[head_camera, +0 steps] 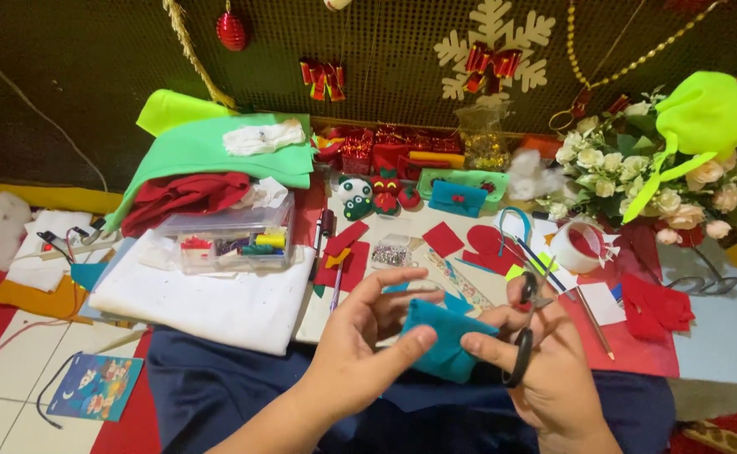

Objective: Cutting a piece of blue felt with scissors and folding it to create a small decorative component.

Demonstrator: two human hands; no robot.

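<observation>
Two hands pinch teal felt (444,336) — clear box (232,240) holds threads.

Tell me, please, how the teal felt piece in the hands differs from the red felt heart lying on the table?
The teal felt piece is blue-green and roughly rectangular; the red felt heart is red with rounded lobes. The teal piece is held up, pinched by the left hand, with the right hand carrying black-handled scissors, while the heart lies flat and untouched. Both are small felt cut-outs.

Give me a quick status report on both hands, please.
Left hand pinching teal felt piece. Right hand holding black scissors, steadying felt. Nothing blocking.
</observation>
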